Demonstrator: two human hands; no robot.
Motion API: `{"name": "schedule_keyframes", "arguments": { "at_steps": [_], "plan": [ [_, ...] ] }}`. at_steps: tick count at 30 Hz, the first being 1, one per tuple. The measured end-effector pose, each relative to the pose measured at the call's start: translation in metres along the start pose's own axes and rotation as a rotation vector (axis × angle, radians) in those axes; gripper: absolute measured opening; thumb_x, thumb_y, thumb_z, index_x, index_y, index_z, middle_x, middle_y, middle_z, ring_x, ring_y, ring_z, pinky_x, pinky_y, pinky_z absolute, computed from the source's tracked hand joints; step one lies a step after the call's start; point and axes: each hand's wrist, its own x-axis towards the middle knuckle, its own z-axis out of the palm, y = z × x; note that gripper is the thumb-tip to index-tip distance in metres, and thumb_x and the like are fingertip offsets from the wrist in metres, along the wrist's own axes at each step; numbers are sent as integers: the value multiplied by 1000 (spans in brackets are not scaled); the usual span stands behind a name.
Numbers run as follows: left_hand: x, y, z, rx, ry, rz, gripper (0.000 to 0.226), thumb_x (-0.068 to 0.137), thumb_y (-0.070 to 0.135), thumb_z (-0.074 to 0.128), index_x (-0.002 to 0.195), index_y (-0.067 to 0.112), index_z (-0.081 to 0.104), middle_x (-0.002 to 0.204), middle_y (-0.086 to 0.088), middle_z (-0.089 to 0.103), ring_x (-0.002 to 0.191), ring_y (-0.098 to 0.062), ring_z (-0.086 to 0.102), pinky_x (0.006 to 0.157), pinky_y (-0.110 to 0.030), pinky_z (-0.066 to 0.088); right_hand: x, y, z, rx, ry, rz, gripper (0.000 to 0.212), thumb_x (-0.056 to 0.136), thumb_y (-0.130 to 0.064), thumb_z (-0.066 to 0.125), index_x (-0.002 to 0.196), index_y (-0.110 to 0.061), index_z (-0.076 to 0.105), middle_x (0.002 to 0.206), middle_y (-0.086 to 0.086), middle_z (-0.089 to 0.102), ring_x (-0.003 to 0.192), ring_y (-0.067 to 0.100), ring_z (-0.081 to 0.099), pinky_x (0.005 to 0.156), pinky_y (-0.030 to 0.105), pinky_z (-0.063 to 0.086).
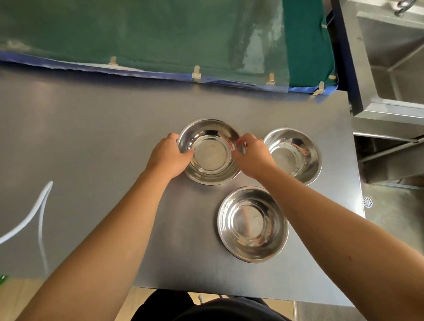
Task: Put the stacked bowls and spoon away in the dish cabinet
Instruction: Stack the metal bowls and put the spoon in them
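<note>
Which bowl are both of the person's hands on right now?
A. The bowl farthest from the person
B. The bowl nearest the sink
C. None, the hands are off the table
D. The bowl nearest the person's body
A: the left hand and right hand grip opposite sides of the rim of the far bowl, while the near bowl and the right-side bowl sit untouched.

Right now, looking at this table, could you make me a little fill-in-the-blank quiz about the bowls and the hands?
1. The number of steel bowls on the grey table is ____.
2. Both the left hand and the right hand grip the rim of the ____ bowl.
3. The near bowl and the right bowl each sit ____, touched by no hand.
4. To the table's right stands a steel ____.

Missing words: three; far; apart; sink
</note>
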Motion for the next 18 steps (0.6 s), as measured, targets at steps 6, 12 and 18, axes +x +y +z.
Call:
{"name": "schedule_keyframes", "arguments": {
  "at_steps": [6,12,18],
  "plan": [
    [-22,19,-18,-52,5,87,51,79,51,63,122,23,55,103,5,67,90,-19,63,75,-35,52,-35,3,-28,13,67,-6,34,93,-36,63,125,-25,58,127,5,59,93,18,56,76,31,44],
    [-55,42,-20,-37,-40,179,51,80,54,62,120,23,56,99,4,68,86,-20,64,74,-35,52,-87,20,-47,25,136,16,32,93,-42,64,121,-26,59,124,4,62,94,17,59,76,29,44],
    [-95,48,-5,-6,-114,248,49,81,55,65,116,21,56,101,0,67,90,-24,63,72,-30,46,-142,46,-49,75,174,79,33,93,-45,65,118,-24,61,115,1,63,99,19,61,81,32,50]
  ]
}}
